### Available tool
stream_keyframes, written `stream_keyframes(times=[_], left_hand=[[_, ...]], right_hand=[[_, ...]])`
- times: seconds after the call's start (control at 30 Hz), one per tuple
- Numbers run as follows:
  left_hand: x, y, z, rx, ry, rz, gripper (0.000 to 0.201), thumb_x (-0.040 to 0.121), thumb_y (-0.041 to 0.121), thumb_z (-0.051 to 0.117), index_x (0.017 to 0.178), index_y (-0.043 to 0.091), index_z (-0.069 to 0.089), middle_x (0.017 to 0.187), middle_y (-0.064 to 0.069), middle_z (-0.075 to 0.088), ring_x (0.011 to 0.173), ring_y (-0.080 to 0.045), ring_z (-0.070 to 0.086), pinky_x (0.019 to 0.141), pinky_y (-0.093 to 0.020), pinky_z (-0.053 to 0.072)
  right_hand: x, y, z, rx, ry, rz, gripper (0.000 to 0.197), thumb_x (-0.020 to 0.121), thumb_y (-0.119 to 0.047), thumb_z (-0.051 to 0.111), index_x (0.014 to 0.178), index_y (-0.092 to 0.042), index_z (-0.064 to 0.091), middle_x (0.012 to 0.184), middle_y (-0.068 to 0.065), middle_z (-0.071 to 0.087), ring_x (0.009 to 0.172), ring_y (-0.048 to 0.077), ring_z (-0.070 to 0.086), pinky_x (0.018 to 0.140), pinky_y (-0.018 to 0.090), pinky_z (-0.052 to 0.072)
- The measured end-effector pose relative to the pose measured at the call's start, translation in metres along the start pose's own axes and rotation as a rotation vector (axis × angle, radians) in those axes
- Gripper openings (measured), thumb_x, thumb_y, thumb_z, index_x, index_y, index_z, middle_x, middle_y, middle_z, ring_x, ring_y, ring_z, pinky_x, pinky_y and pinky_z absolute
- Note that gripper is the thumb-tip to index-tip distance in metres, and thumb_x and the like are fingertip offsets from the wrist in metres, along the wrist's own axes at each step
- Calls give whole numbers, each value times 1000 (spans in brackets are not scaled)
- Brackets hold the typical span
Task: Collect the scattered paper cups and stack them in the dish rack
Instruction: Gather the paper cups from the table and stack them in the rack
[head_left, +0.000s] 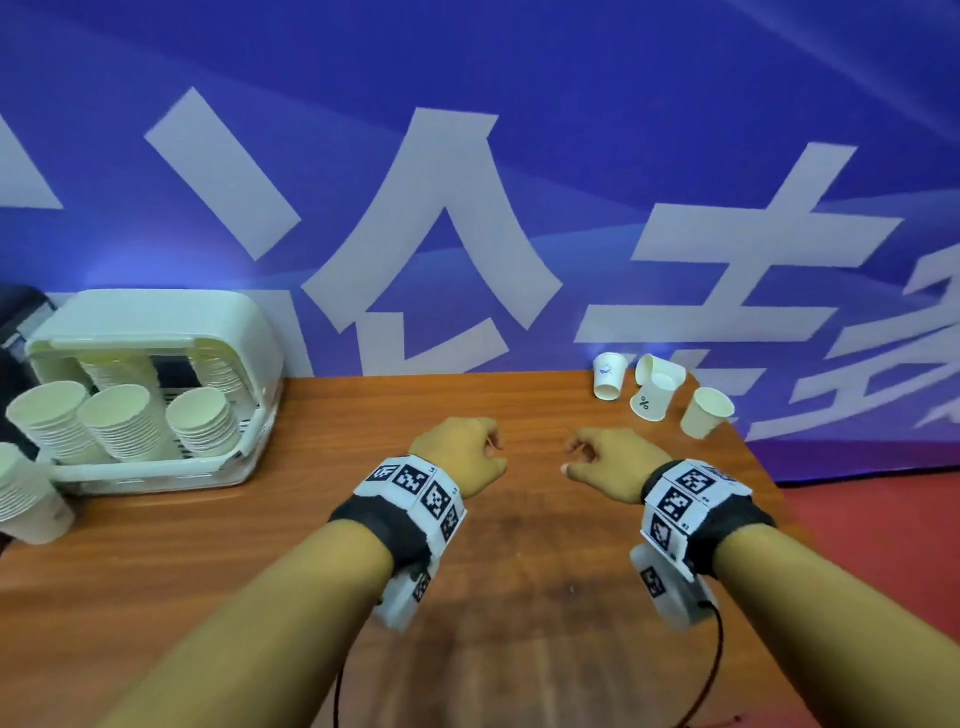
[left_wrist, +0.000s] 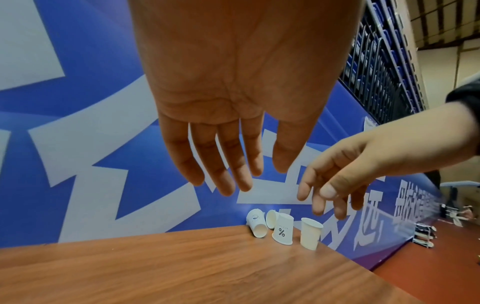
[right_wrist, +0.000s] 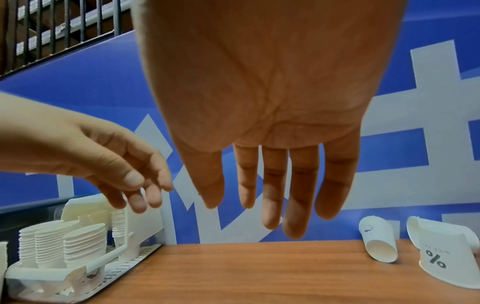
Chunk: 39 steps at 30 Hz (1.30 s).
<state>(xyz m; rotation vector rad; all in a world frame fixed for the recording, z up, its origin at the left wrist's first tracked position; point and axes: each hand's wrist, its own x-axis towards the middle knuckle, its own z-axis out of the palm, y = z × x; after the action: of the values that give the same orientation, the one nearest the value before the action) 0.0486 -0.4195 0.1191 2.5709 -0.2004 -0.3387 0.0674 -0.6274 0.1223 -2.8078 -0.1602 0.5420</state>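
- Four loose paper cups sit grouped at the far right corner of the table (head_left: 467, 597), close against the blue banner (head_left: 519, 78)
- Cup with blue logo (head_left: 608, 376): leftmost of the group; in the head view it appears to stand mouth down, in the wrist views it looks tipped, so its pose cannot be settled
- Cup lying on its side (head_left: 658, 370): behind and touching the next cup, open mouth facing left
- Cup marked "%" (head_left: 650, 400): tilted, leaning against the one on its side
- Plain cup (head_left: 705, 412): upright, mouth up, rightmost, just beside the table edge and apart from the others
- Dish rack (head_left: 156, 467): white, at the far left of the table, well apart from the loose cups; it holds several stacks of nested cups (head_left: 122, 428) leaning toward the viewer
- Further cup stack (head_left: 26, 499): outside the rack, at the left edge of the head view
- Left hand (head_left: 462, 457): above the table centre, palm down, fingers loose and holding nothing
- Right hand (head_left: 608, 465): beside the left, not touching it, fingers hanging relaxed, holding nothing; nearer the loose cups but clear of them
- Both wrists carry bands with black-and-white markers (head_left: 415, 486)
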Motion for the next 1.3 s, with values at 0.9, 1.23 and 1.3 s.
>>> stream_keyframes(times=[0.9, 1.23, 1.3], left_hand=[[194, 121, 77, -46, -28, 11, 45, 87, 34, 60, 129, 30, 45, 128, 3, 49, 117, -17, 53, 95, -38, 47], [269, 183, 149, -14, -114, -217, 67, 88, 34, 60, 144, 32, 24, 135, -2, 36, 124, -26, 42, 100, -41, 43], [284, 195, 154, -13, -89, -218, 69, 87, 33, 60, 145, 32, 23, 138, -2, 34, 124, -26, 42, 101, -41, 43]], right_hand=[[114, 168, -50, -69, -91, 40, 60, 87, -40, 60, 140, -26, 36, 142, 3, 38, 125, 23, 47, 103, 34, 40], [181, 304, -100, -124, -88, -32, 69, 85, -39, 61, 145, -33, 28, 146, -1, 32, 132, 23, 37, 105, 38, 39], [191, 319, -104, -131, -83, -23, 69, 84, -38, 62, 144, -32, 29, 145, -1, 32, 131, 22, 37, 103, 40, 41]])
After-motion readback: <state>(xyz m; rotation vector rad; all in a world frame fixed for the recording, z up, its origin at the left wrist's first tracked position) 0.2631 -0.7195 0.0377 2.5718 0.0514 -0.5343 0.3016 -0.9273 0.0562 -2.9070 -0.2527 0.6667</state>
